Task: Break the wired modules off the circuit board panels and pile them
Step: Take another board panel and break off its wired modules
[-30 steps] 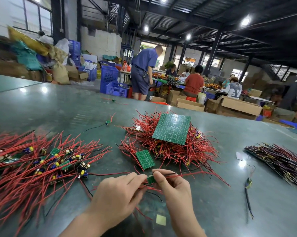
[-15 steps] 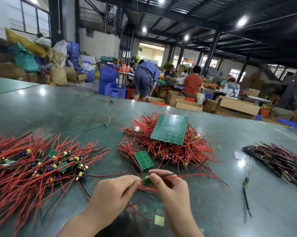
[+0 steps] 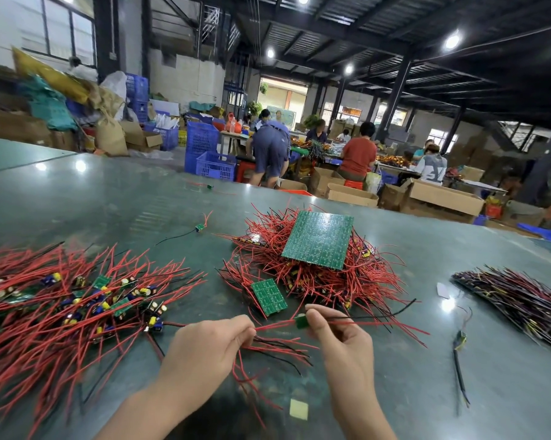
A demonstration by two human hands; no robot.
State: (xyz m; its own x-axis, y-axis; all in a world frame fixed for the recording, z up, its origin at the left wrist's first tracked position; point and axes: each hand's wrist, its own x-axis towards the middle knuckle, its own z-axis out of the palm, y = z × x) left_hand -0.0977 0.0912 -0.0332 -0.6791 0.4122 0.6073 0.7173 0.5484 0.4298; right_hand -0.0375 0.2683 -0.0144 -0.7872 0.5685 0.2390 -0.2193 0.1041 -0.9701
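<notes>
The only lettering that can be made out is a large pale "Y" on the back of a seated person's grey shirt (image 3: 432, 171), toward two o'clock. Markings on the green circuit board panel (image 3: 318, 239) are too small to read.

A dim workshop hall under a dark steel roof.

Round ceiling lamps (image 3: 452, 41) glare among black beams and columns (image 3: 394, 90), and their light spots the glossy green bench (image 3: 109, 198). On the left a white wall carries tall windows (image 3: 58, 27); below them sacks and bags (image 3: 61, 90) are heaped by cardboard boxes (image 3: 141, 138) and stacked blue crates (image 3: 204, 150). Farther back, people sit and bend at a long table (image 3: 391, 168), with open cartons (image 3: 439, 195) on the floor beside them. A bright doorway (image 3: 282, 96) opens in the far wall.
</notes>
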